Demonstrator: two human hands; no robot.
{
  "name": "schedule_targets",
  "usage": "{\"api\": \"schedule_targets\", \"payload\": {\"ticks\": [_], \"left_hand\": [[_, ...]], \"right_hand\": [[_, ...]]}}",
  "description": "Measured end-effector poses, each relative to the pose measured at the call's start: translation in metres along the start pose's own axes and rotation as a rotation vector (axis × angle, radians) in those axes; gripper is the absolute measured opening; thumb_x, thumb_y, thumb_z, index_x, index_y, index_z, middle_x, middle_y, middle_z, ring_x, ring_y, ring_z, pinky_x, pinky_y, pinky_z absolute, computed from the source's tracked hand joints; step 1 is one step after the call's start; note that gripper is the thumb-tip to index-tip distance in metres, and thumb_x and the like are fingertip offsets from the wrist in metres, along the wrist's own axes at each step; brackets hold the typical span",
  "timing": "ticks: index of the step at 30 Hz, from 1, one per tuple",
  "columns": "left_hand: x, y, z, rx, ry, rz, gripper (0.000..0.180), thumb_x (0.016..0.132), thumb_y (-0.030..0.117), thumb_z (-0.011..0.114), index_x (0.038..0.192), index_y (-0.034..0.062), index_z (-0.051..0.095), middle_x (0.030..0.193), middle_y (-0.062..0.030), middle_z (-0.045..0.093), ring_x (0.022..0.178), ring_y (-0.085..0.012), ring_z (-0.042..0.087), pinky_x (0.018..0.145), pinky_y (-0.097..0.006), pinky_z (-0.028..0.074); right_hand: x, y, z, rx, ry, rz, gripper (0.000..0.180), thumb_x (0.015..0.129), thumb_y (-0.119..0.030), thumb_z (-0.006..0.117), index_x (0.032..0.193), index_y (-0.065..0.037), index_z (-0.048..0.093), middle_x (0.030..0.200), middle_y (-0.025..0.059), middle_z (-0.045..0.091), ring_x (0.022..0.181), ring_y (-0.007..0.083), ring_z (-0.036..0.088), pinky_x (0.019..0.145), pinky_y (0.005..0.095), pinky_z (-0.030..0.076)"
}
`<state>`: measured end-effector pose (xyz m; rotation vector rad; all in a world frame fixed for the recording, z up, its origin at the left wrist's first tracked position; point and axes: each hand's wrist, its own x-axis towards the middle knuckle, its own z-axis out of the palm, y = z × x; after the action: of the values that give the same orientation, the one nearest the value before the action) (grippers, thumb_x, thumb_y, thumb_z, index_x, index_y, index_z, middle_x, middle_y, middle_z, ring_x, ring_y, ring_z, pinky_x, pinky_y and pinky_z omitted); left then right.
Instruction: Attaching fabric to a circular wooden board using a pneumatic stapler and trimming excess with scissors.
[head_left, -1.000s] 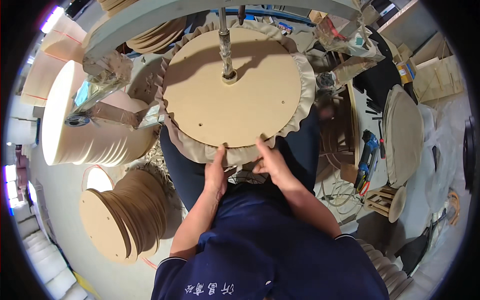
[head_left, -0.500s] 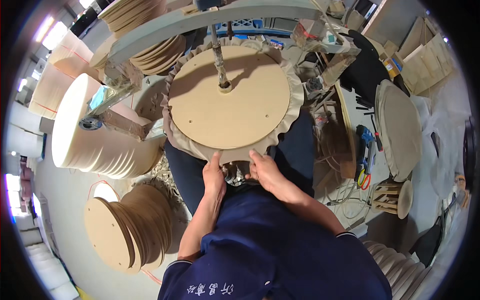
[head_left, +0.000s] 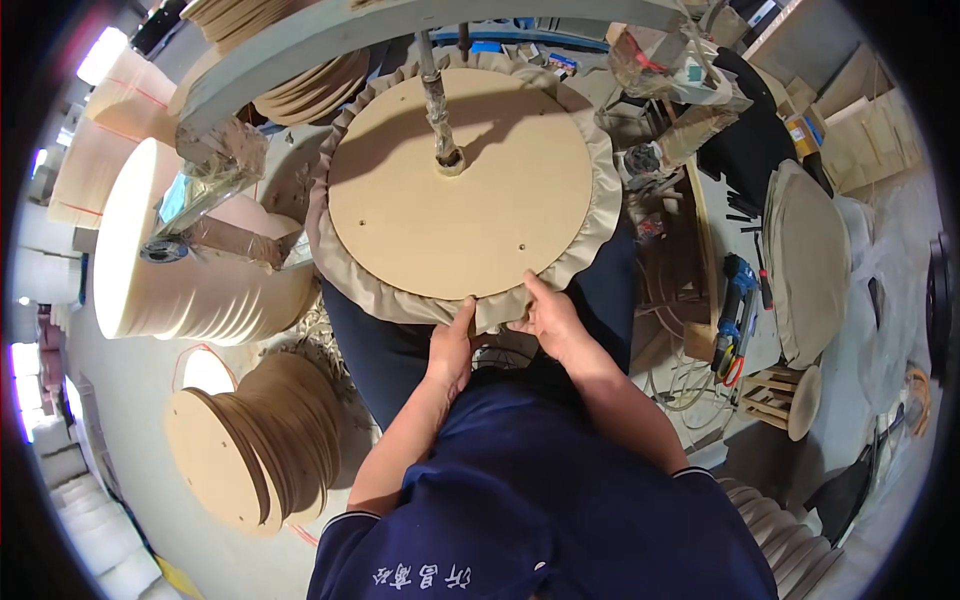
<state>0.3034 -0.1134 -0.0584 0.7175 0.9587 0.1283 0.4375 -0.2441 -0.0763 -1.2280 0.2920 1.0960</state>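
Note:
A round tan board (head_left: 450, 225) lies in front of me, with small holes and a metal rod (head_left: 432, 90) standing at its middle. Loose, gathered beige fabric (head_left: 390, 302) rings its edge. At the near rim my left hand (head_left: 455, 352) pinches the fabric, thumb on top and fingers tucked underneath. Just to the right, my right hand (head_left: 556, 325) is closed on the same fabric edge, its thumb reaching up to the board's rim. The fingertips under the cloth are partly hidden.
A grey frame (head_left: 330, 50) arches over the board's far side. Stacked round boards (head_left: 255, 450) and pale foam discs (head_left: 190, 250) stand at left. On the right bench lie a blue power tool (head_left: 738, 275), scissors (head_left: 735, 368) and stacked fabric-covered rounds (head_left: 805, 265).
The board and its fabric have turned a little clockwise. Both hands have shifted right, and the fabric stretched toward me before is now bunched at the near rim. The view has shifted slightly.

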Motion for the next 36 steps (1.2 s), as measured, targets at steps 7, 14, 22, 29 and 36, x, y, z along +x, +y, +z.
{"api": "schedule_targets", "payload": {"ticks": [7, 14, 22, 29, 36], "left_hand": [[-0.001, -0.009, -0.008, 0.085, 0.174, 0.273, 0.036, 0.106, 0.037, 0.061, 0.1, 0.0017, 0.064, 0.085, -0.0021, 0.06, 0.073, -0.0132, 0.053, 0.066, -0.033, 0.041], [-0.017, 0.004, -0.035, -0.005, 0.202, 0.318, 0.033, 0.106, 0.033, 0.062, 0.106, 0.0008, 0.071, 0.087, -0.0009, 0.067, 0.07, -0.0095, 0.054, 0.062, -0.028, 0.043], [0.001, 0.011, -0.038, -0.13, 0.138, 0.116, 0.045, 0.1, 0.043, 0.071, 0.121, 0.0034, 0.062, 0.111, -0.0071, 0.069, 0.097, -0.0188, 0.069, 0.083, -0.035, 0.056], [-0.01, -0.003, -0.009, -0.009, 0.001, 0.092, 0.056, 0.105, 0.038, 0.064, 0.139, -0.0065, 0.055, 0.131, -0.0136, 0.066, 0.115, -0.0232, 0.066, 0.097, -0.04, 0.054], [-0.021, -0.002, -0.013, -0.05, 0.138, 0.257, 0.039, 0.104, 0.033, 0.064, 0.107, -0.0054, 0.068, 0.091, -0.0073, 0.071, 0.075, -0.0136, 0.063, 0.067, -0.031, 0.049]], "right_hand": [[-0.027, 0.014, 0.016, -0.1, -0.074, -0.106, 0.04, 0.108, -0.043, 0.056, 0.082, -0.013, 0.05, 0.059, -0.0006, 0.045, 0.05, 0.0145, 0.044, 0.07, 0.0405, 0.057], [-0.058, 0.036, 0.034, -0.193, -0.148, -0.121, 0.06, 0.111, -0.045, 0.045, 0.063, -0.009, 0.049, 0.054, 0.0038, 0.047, 0.047, 0.0174, 0.047, 0.063, 0.0391, 0.056], [-0.04, 0.005, 0.019, -0.053, -0.209, 0.056, 0.068, 0.104, -0.062, 0.053, 0.152, -0.015, 0.042, 0.123, 0.0046, 0.069, 0.096, 0.0185, 0.07, 0.084, 0.0411, 0.057], [-0.021, 0.014, 0.012, 0.247, -0.095, 0.031, 0.036, 0.107, -0.041, 0.06, 0.114, -0.007, 0.066, 0.071, -0.0008, 0.056, 0.057, 0.0127, 0.051, 0.075, 0.0379, 0.059], [-0.043, 0.022, 0.026, -0.078, -0.091, -0.11, 0.038, 0.11, -0.041, 0.054, 0.088, -0.009, 0.053, 0.058, -0.0011, 0.042, 0.05, 0.0124, 0.042, 0.069, 0.0375, 0.056]]}}
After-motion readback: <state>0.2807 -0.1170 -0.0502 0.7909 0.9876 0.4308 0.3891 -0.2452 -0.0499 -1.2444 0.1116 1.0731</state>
